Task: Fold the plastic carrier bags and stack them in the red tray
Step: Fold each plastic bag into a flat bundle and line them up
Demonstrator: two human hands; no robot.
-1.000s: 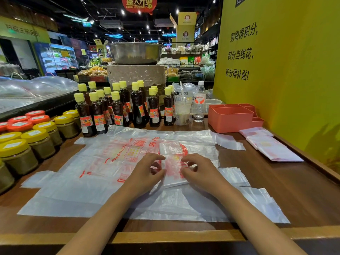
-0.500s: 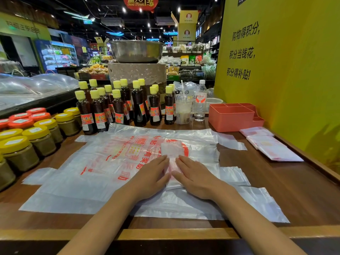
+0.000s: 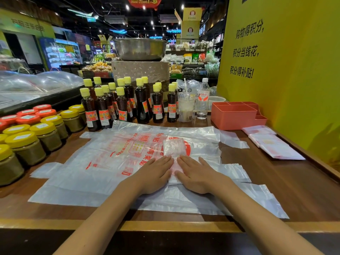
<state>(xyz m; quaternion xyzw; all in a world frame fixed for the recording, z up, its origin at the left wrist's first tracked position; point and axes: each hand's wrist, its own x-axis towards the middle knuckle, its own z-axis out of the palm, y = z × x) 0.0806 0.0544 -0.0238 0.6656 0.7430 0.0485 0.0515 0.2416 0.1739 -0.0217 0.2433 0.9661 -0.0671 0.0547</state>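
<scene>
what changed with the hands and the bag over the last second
Both hands, left and right, went from pinching the folded bag with curled fingers to pressing it flat, palms down, side by side. The red tray and the spread bags stayed put.

I see a wooden counter [image 3: 298, 183] with a pale raised edge nearest me. At three o'clock stands a yellow wall [image 3: 294, 74] printed with black characters. At twelve o'clock a steel basin [image 3: 140, 48] sits on a stone block [image 3: 140, 70]. Spotlights dot the dark ceiling [image 3: 103, 11]; shop shelves [image 3: 191, 57] lie beyond.
</scene>
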